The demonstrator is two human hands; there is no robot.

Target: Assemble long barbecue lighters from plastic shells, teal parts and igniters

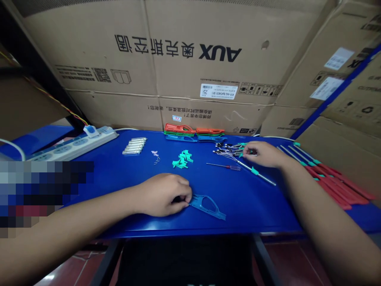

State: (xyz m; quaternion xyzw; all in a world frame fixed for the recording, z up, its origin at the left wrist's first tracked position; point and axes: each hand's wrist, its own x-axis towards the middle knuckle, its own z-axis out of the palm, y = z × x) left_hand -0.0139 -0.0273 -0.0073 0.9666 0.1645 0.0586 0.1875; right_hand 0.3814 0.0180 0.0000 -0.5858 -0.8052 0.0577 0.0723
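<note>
My left hand is closed, thumb and fingers pinching the end of a blue plastic casing half with an oval opening, low over the table's near side. At the right my right hand reaches into a pile of small wired parts with black and green pieces. Its fingertips are pressed together there; what they grip is hard to make out. Just below it lies a thin metal rod with a green piece on it. A screwdriver with a clear reddish handle rests left of the rod.
Behind are stacked red, green and blue casings against a cardboard wall. Green plastic pieces, small screws and white cylinders lie mid-left. A power strip stands left; red pieces with metal rods lie right.
</note>
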